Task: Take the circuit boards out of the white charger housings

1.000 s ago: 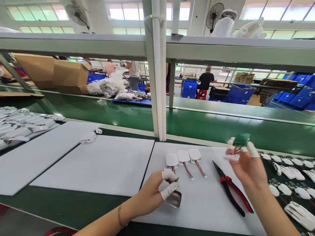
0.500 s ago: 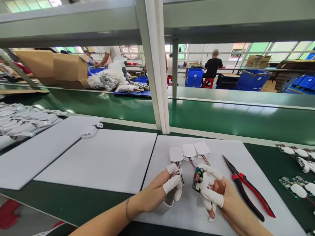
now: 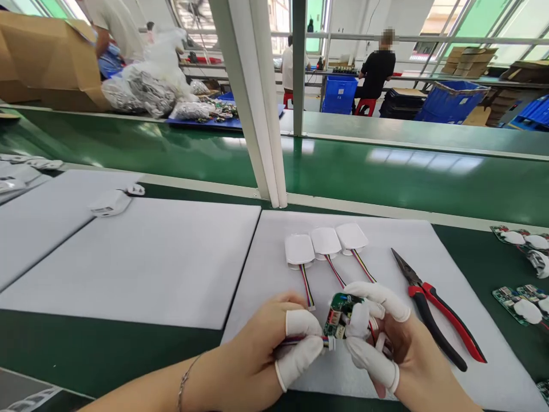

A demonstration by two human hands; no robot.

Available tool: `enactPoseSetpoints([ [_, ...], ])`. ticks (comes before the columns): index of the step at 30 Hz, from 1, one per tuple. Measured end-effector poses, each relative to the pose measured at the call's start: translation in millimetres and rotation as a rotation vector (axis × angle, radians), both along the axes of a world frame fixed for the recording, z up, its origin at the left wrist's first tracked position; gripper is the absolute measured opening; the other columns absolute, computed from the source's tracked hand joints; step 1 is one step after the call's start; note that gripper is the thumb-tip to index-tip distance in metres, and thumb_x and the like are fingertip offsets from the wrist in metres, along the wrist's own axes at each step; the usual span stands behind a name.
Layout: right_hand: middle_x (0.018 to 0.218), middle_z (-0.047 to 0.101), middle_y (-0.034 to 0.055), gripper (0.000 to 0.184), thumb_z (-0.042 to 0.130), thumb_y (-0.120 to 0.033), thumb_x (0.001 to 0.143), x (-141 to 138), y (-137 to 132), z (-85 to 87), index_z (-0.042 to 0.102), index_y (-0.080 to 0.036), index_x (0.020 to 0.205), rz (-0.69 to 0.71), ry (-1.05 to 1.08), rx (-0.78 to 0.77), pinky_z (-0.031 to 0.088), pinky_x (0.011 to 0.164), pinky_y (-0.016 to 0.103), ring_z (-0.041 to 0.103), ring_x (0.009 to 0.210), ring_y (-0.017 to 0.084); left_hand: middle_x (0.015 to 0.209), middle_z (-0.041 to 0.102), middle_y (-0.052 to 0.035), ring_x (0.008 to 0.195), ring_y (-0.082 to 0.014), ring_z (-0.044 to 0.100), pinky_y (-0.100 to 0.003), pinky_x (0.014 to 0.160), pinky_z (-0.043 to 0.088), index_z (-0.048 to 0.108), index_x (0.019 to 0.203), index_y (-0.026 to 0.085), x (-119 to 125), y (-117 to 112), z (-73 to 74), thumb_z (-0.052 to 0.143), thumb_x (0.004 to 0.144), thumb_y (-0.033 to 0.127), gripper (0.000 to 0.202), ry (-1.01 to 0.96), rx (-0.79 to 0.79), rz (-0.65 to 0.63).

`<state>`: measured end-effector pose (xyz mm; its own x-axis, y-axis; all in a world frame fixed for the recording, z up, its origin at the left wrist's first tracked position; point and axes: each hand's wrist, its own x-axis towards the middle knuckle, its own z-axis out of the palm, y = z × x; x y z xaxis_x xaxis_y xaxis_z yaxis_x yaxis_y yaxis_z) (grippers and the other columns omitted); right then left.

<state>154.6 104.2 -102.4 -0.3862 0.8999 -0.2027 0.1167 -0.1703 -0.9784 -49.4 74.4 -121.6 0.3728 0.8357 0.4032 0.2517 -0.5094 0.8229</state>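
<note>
The green circuit board (image 3: 337, 316) is above the near edge of the white mat (image 3: 266, 269) on the worktop (image 3: 107, 349), its component side toward the left hand (image 3: 262, 356). The right hand (image 3: 405, 337) is curled closed around the board (its fingers hide one end, so I cannot tell the long axis). The left hand pinches a multicoloured cable (image 3: 295, 340) between thumb and forefinger; this runs along the near edge, its connector (image 3: 331, 343) pointing right, just beside the board. Three white cases (image 3: 326, 241) lie toward the mat's far edge; the pliers (image 3: 419, 290), by its right edge, point far-left. Past the worktop's far edge, a blue tray (image 3: 206, 124) holds small loose parts and plastic bags (image 3: 150, 86) hold silvery items.
</note>
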Motion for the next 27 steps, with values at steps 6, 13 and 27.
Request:
enactPoseSetpoints([
  [6, 0.063, 0.056, -0.0058, 0.030, 0.068, -0.034, 0.080, -8.9, -8.7, 1.3, 0.060, -0.026, 0.109, -0.121, -0.176, 0.138, 0.043, 0.043, 0.019, 0.048, 0.048, 0.011, 0.063, 0.041, 0.0051, 0.060, -0.0108, 0.038, -0.028, 0.070, 0.041, 0.048, 0.086, 0.020, 8.3, -1.5, -3.7, 0.045, 0.089, 0.007, 0.013, 0.062, 0.122, 0.154],
  [13, 0.064, 0.065, -0.0023, 0.030, 0.069, -0.029, 0.076, -4.3, -10.8, -5.9, 0.072, -0.025, 0.106, -0.012, -0.195, 0.203, 0.051, 0.049, 0.016, 0.061, 0.055, 0.014, 0.059, 0.031, 0.0064, 0.056, -0.0110, 0.027, -0.029, 0.063, 0.035, 0.034, 0.071, 0.020, 13.3, -3.9, -2.5, 0.046, 0.085, 0.007, 0.022, 0.247, 0.198, 0.220],
  [27, 0.046, 0.060, -0.0012, 0.040, 0.070, -0.043, 0.079, -9.3, -17.5, -4.9, 0.073, -0.019, 0.110, 0.060, -0.247, 0.022, 0.045, 0.037, 0.020, 0.051, 0.037, 0.014, 0.057, 0.053, 0.0009, 0.062, -0.0153, 0.045, -0.036, 0.072, 0.040, 0.051, 0.074, 0.018, 9.9, -11.4, -19.1, 0.046, 0.087, 0.009, 0.016, 0.505, 0.520, 0.287],
])
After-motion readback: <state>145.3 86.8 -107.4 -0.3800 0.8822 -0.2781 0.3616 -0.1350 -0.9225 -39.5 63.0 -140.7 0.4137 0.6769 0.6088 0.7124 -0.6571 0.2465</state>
